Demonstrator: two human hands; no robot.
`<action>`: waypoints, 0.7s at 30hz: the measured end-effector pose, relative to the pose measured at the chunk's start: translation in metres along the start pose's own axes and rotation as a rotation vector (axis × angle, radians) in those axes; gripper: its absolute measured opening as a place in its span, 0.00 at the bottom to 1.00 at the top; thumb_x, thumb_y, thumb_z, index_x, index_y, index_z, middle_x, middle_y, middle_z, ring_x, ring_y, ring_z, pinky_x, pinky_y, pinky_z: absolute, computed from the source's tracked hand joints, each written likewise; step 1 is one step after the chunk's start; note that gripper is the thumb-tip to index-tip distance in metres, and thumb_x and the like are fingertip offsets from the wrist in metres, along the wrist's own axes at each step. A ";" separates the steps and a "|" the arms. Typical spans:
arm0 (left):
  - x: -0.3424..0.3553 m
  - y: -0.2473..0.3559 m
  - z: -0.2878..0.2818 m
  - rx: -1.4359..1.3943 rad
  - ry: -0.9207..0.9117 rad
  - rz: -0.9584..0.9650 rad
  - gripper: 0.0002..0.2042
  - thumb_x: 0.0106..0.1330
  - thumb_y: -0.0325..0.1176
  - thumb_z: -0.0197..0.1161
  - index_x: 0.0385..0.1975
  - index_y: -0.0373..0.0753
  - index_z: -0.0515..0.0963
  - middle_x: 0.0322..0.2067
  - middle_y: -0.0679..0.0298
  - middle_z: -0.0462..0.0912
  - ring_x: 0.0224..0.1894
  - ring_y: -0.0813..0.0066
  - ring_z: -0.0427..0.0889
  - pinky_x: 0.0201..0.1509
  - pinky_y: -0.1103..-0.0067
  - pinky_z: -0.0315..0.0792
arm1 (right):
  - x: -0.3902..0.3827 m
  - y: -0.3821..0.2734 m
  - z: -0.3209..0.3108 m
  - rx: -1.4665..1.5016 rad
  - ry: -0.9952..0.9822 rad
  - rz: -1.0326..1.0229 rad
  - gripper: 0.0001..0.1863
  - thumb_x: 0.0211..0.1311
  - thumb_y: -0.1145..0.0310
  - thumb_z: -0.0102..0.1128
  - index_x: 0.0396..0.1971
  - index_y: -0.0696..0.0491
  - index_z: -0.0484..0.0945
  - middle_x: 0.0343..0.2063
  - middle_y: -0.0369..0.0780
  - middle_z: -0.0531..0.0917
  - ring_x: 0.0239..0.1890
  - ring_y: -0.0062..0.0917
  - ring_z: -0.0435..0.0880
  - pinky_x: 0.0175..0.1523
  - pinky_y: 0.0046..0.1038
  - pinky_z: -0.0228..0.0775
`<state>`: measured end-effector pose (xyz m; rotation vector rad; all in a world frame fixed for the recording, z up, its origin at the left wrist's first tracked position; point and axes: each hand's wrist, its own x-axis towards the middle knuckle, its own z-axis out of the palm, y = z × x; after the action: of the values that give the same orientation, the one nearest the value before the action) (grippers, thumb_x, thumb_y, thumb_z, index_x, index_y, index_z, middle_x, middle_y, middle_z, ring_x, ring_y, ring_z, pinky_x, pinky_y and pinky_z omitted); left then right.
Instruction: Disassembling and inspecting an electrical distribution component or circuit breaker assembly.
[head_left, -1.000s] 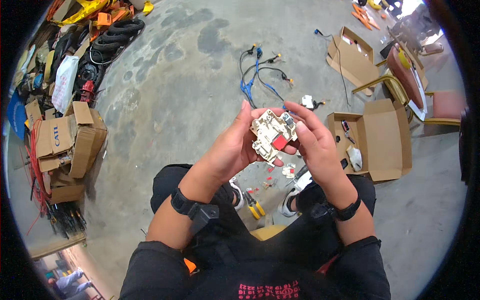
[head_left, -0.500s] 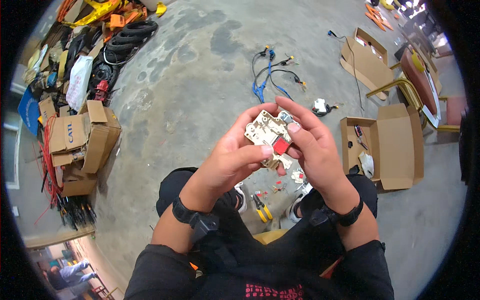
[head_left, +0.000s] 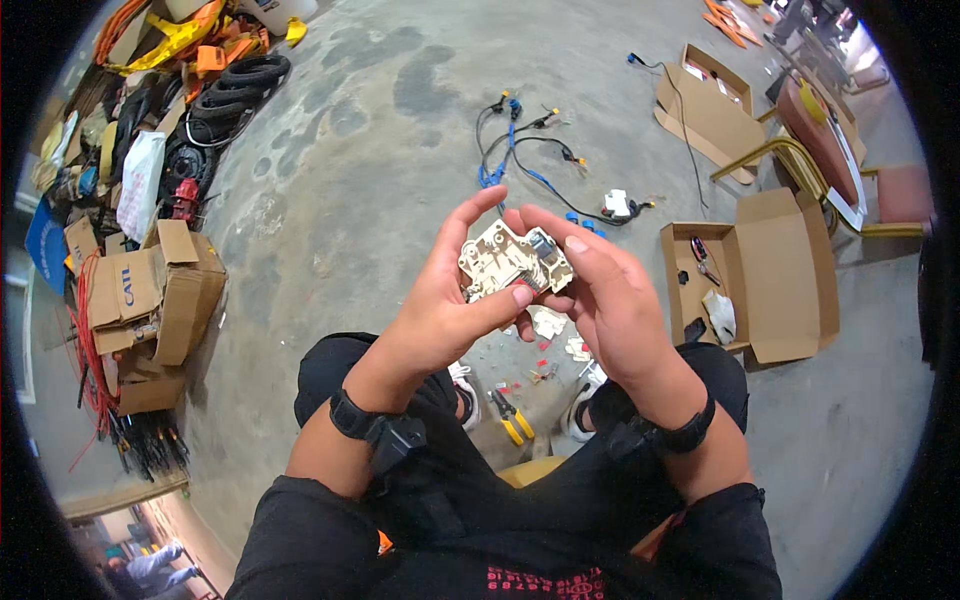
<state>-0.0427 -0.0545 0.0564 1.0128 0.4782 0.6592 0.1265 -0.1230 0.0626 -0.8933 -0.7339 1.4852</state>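
Observation:
An opened cream plastic circuit breaker (head_left: 497, 260), its inner metal parts facing up, is held between my two hands above my lap. My left hand (head_left: 450, 295) grips its near left side, the thumb pressing on its face by a dark ribbed part and a small bit of red. Around the right edge closes my right hand (head_left: 618, 310), thumb near a grey metal terminal. Below on the floor lie white plastic pieces (head_left: 548, 322), small red bits and yellow-handled wire strippers (head_left: 512, 418). My fingers hide the breaker's underside.
Beyond my hands lies a blue and black cable harness (head_left: 514, 150), with a white block (head_left: 617, 203) on a cable. Right, an open cardboard box (head_left: 785, 270) holds tools; a chair (head_left: 815, 140) stands behind it. Left are cardboard boxes (head_left: 170, 290) and piled tyres (head_left: 235, 90).
The breaker has turned in my hands, and its red part, plain before, is now mostly out of sight by my left thumb. My left index finger has lifted away; the whole view has shifted slightly.

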 end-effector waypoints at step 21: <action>0.000 -0.006 0.017 0.151 -0.006 0.017 0.31 0.67 0.22 0.61 0.68 0.40 0.57 0.43 0.61 0.79 0.42 0.75 0.82 0.40 0.76 0.83 | -0.017 -0.012 -0.010 -0.835 0.160 -0.262 0.22 0.61 0.76 0.64 0.56 0.61 0.77 0.43 0.48 0.86 0.38 0.27 0.88 0.44 0.28 0.81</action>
<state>-0.0300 -0.0674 0.0589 1.1622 0.5208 0.6417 0.1413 -0.1387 0.0702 -1.4462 -1.3283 0.8386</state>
